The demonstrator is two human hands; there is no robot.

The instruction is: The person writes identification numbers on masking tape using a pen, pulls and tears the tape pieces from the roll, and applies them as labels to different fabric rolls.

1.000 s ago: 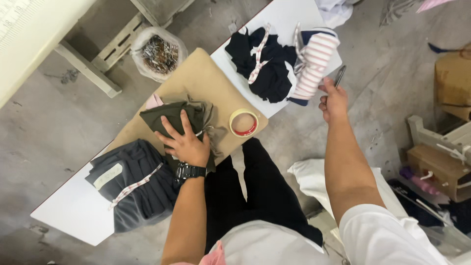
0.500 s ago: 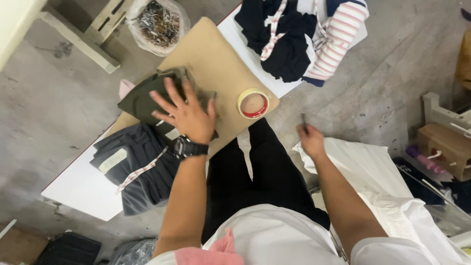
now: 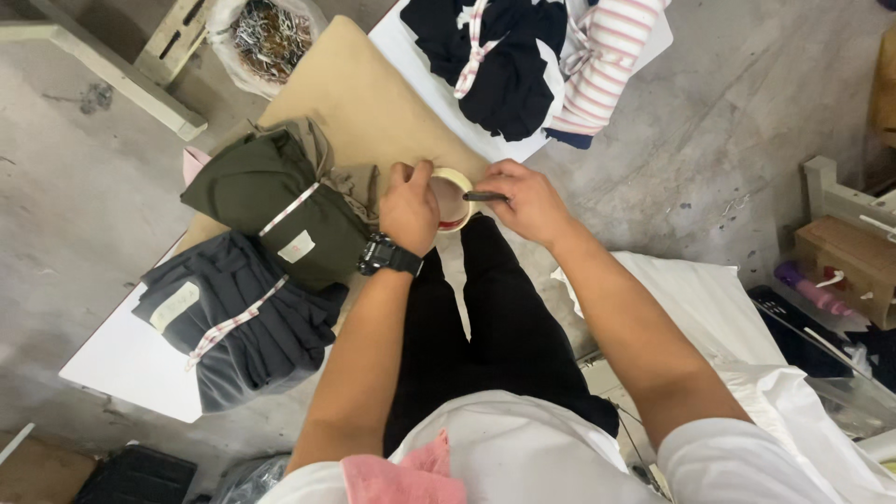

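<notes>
Left hand [image 3: 409,207] grips the tape roll [image 3: 455,198] at the worktop's [image 3: 121,359] near edge; right hand [image 3: 528,200] pinches a dark tool [image 3: 484,196] beside it. Folded garments [image 3: 280,210] cover brown board [image 3: 364,93]; concrete floor [image 3: 737,112] surrounds.

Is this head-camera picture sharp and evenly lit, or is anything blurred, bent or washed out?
Head view: soft, even light with faint shadows; the hands, left and right, on the tape roll look reasonably sharp; the white table is bright but not glaring; wide-angle lens bends the edges, and the near shirt looms large.
</notes>
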